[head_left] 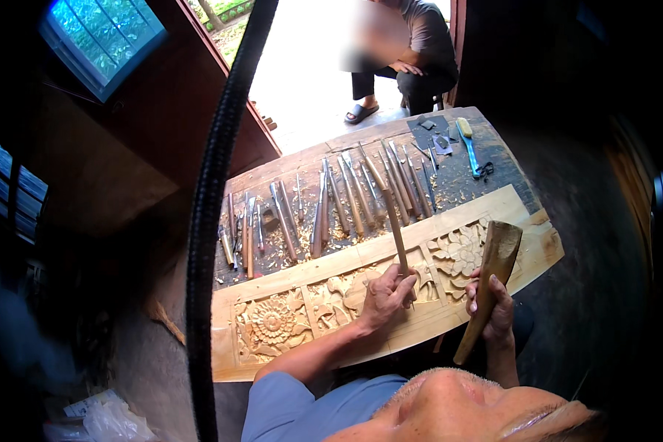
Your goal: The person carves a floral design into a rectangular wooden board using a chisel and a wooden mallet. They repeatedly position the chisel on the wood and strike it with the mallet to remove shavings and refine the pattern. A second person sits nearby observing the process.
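A long pale wooden panel (409,328) with carved flowers and leaves in framed sections lies along the near side of the table. My left hand (385,296) is closed round a wood-carving chisel (395,230), its long handle rising up and away. The chisel's lower end is at the carving near the panel's middle; my fingers partly hide the tip. In my right hand (499,306) is a thick wooden mallet (499,254), gripped around its middle and tilted, over the panel's right part. The mallet's head stands apart from the chisel.
Several carving chisels (355,193) lie in a row beyond the panel among wood shavings. A blue-handled brush (467,144) and dark abrasive sheets (426,131) lie at the far right of the table (486,177). Beyond it, a person (429,44) sits by the doorway.
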Demonstrator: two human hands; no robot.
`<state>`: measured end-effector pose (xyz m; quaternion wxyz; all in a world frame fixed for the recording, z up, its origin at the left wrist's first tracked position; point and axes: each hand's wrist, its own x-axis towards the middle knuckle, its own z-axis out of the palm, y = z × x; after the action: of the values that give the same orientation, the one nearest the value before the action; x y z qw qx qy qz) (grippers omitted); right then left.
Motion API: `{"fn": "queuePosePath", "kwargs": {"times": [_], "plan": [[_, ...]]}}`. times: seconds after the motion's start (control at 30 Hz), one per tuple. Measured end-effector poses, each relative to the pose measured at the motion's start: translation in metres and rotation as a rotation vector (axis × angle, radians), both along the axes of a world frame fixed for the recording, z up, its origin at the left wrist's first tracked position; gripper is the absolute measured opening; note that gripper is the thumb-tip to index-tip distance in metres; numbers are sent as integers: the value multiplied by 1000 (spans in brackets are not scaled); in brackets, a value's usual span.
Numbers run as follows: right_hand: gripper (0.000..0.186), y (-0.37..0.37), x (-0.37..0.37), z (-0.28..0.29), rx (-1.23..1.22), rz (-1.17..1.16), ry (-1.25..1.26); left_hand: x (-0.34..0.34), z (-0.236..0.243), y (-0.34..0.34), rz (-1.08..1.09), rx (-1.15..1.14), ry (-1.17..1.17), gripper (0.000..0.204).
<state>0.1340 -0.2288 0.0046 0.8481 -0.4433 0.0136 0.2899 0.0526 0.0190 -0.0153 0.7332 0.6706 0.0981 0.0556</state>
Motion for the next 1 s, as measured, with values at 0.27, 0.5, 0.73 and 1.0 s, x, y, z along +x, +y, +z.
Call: {"fn": "queuePosePath", "kwargs": {"times": [0.27,0.5,0.73,1.0], "plan": [[48,1,-3,5,15,2,-7,0,-4,-2,-3,-33,-18,19],[50,-2,-2,5,-62,-5,-60,0,-1,-1,-2,-3,7,22],[49,-6,0,10,-13,-45,-37,1,1,-4,16,10,7,23],[49,-14,0,16,21,-107,-47,0,-10,-6,12,-53,0,20]]}}
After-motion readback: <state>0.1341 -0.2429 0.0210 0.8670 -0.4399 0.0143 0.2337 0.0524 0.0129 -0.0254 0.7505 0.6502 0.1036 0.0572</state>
